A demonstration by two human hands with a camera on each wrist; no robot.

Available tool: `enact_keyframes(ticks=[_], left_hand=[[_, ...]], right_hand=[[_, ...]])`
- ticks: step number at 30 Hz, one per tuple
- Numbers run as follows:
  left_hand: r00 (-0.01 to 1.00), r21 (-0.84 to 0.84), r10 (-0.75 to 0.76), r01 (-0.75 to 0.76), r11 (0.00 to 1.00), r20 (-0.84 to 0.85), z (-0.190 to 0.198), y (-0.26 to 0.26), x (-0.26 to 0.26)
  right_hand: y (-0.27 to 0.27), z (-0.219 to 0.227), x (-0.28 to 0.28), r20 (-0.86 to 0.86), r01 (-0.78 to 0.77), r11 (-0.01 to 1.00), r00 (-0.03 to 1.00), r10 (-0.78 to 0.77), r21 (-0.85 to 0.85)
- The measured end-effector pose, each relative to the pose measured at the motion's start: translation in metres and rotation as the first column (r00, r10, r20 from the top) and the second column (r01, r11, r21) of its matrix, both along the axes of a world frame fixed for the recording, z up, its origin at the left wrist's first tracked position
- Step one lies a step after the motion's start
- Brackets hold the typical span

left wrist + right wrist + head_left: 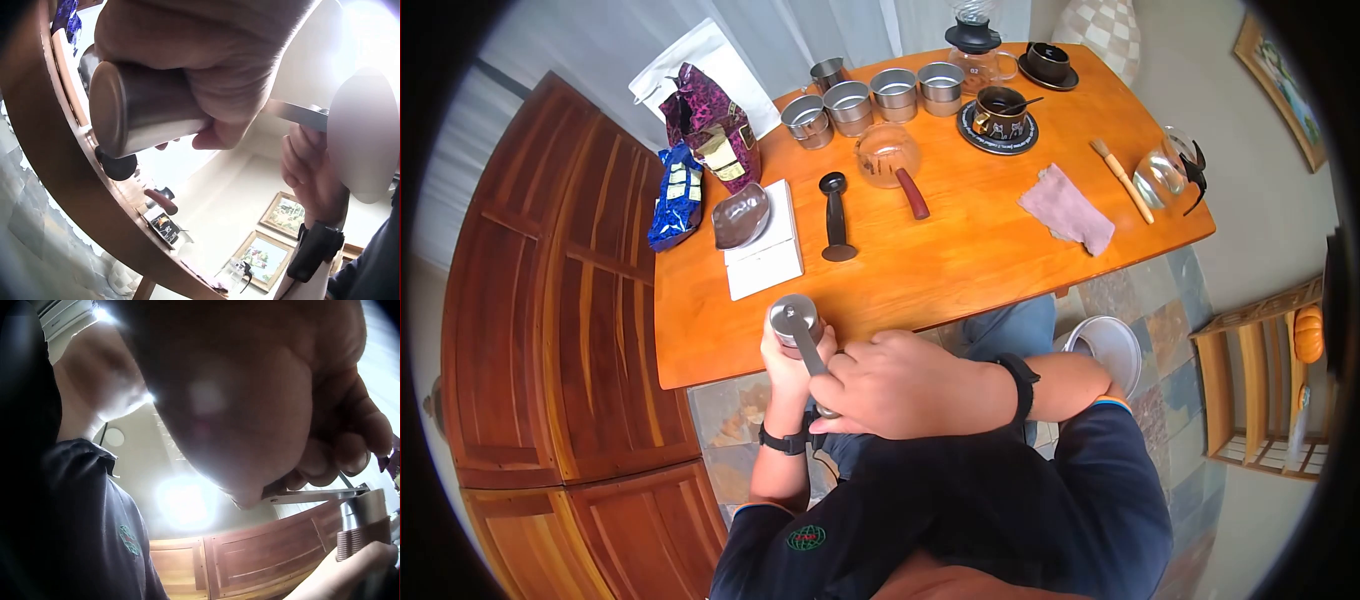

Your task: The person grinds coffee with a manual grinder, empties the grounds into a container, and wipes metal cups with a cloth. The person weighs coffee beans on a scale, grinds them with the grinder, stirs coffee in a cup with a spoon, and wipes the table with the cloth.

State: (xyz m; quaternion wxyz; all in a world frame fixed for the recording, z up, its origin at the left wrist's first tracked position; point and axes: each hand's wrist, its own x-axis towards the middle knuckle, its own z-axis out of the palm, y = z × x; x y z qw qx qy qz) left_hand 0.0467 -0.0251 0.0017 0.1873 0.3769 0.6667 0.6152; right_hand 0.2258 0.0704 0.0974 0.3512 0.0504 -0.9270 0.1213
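A hand coffee grinder, a steel cylinder with a ribbed brown band, is held in front of the body at the table's near edge. My left hand grips it round the body, and the wide base of the grinder shows tilted in the left wrist view. From its lid a flat metal crank runs toward the body. My right hand holds the crank's far end with curled fingers; the knob is mostly hidden in that hand. In the right wrist view the crank meets the grinder's top.
On the wooden table lie a black coffee scoop, a white scale with a dark dish, a red-handled glass pot, a pink cloth and a brush. Several metal cups, coffee bags and a carafe stand behind.
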Motion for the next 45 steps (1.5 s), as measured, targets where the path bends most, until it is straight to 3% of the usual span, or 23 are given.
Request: enact_keyframes(ticks=[1, 3, 7, 10, 17, 24, 28, 29, 31, 32, 39, 42, 45], left_hand=[[1.000, -0.002, -0.001, 0.001, 1.000, 0.000, 0.002, 0.000, 0.000], [0.945, -0.003, -0.024, 0.026, 1.000, 0.326, 0.008, -0.002, 0.001], [0.921, -0.032, -0.038, 0.055, 0.998, 0.387, 0.022, -0.006, 0.019], [0.969, -0.041, -0.070, 0.082, 0.996, 0.236, 0.000, -0.028, 0.023], [0.979, -0.087, -0.150, 0.139, 0.986, -0.138, -0.039, -0.051, -0.001], [0.840, -0.152, -0.242, 0.191, 0.970, -0.486, -0.075, -0.051, -0.021], [0.702, -0.195, -0.283, 0.205, 0.959, -0.653, -0.095, -0.009, -0.016], [0.703, -0.195, -0.281, 0.203, 0.960, -0.653, -0.069, -0.007, -0.009], [0.889, -0.036, -0.364, 0.369, 0.929, -0.277, 0.014, 0.005, 0.018], [0.922, -0.044, -0.339, 0.337, 0.940, -0.187, 0.021, 0.010, 0.022], [0.925, -0.005, -0.352, 0.355, 0.935, -0.146, 0.014, 0.023, 0.015], [0.912, -0.099, -0.402, 0.394, 0.914, -0.080, 0.012, 0.022, 0.002], [0.887, -0.064, -0.462, 0.460, 0.886, -0.024, 0.009, 0.023, -0.011]], right_hand=[[0.001, 0.002, -0.003, 0.000, 0.001, 1.000, 1.000, -0.001, -0.002], [0.001, 0.010, -0.008, -0.001, -0.113, 0.994, 0.994, 0.113, 0.012], [-0.006, 0.017, -0.024, 0.069, -0.207, 0.975, 0.977, 0.201, 0.083], [-0.007, 0.018, -0.039, 0.097, -0.186, 0.970, 0.980, 0.173, 0.155], [-0.006, 0.026, -0.060, 0.048, -0.192, 0.979, 0.981, 0.188, 0.074], [-0.009, 0.025, -0.086, 0.034, -0.115, 0.990, 0.993, 0.113, 0.084], [0.017, 0.038, -0.092, 0.029, -0.093, 0.989, 0.996, 0.090, 0.112], [0.025, 0.038, -0.095, 0.030, -0.095, 0.989, 0.995, 0.092, 0.112], [0.038, 0.036, -0.100, 0.117, -0.090, 0.996, 0.989, 0.089, 0.000], [0.042, 0.037, -0.101, 0.143, -0.093, 0.996, 0.985, 0.093, -0.010], [0.053, 0.024, -0.113, 0.128, -0.078, 0.997, 0.989, 0.081, -0.025], [0.060, 0.027, -0.120, 0.214, -0.072, 0.995, 0.973, 0.084, -0.063], [0.072, 0.026, -0.130, 0.302, -0.079, 0.992, 0.947, 0.106, -0.103]])
